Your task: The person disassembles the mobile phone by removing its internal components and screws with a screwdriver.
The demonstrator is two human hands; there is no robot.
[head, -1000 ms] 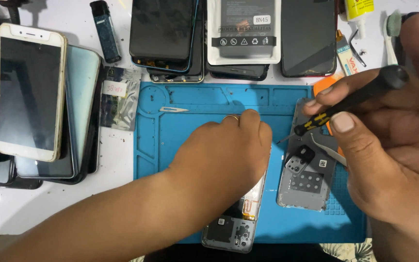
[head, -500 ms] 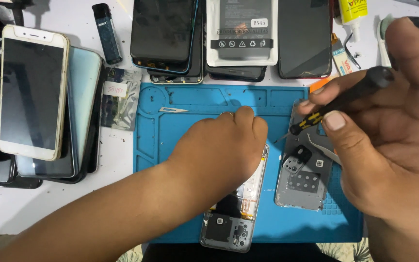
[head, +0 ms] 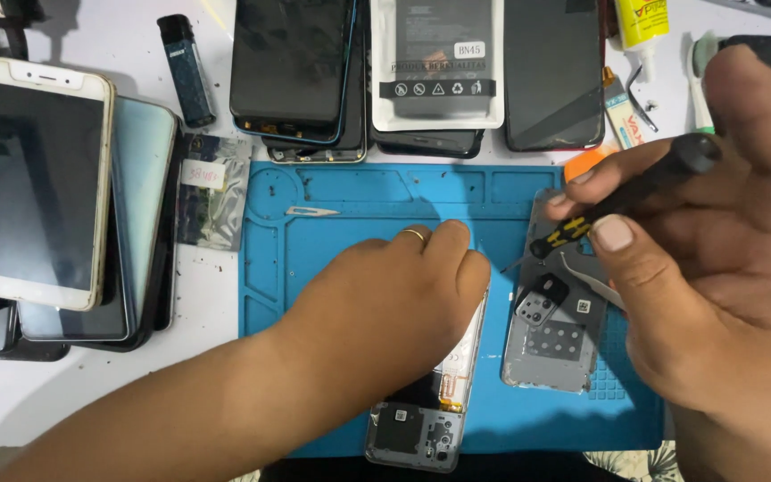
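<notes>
The left hand (head: 394, 299), a ring on one finger, is laid palm down over an opened grey smartphone (head: 421, 419) with its back removed; the upper part of the phone is covered by the hand, and only the lower end, with a dark plate and circuit parts, is seen beneath the wrist. Nothing is clasped by this hand: the fingers are curled lightly and pressed flat on the phone.

A slim black screwdriver with yellow marks near its tip (head: 622, 201) is pinched between the thumb and fingers of the right hand (head: 716, 268). The tool is tilted, its handle end raised to the upper right of the grip and its metal tip pointed down to the lower left, close to the left fingertips. Directly below the grip a detached grey plastic phone back cover with a square camera cut-out (head: 555, 339) is laid inside up, just beside the opened phone.

Both pieces are rested on a blue silicone repair mat (head: 359, 201). On the mat, above the left hand, a small silver blade (head: 311, 211) is seen. Beyond the mat, above both hands, dark phones and a white-framed battery pack (head: 436, 62) are lined up. Far to the left of the left hand a white-fronted smartphone (head: 45, 183) is stacked on other handsets.
</notes>
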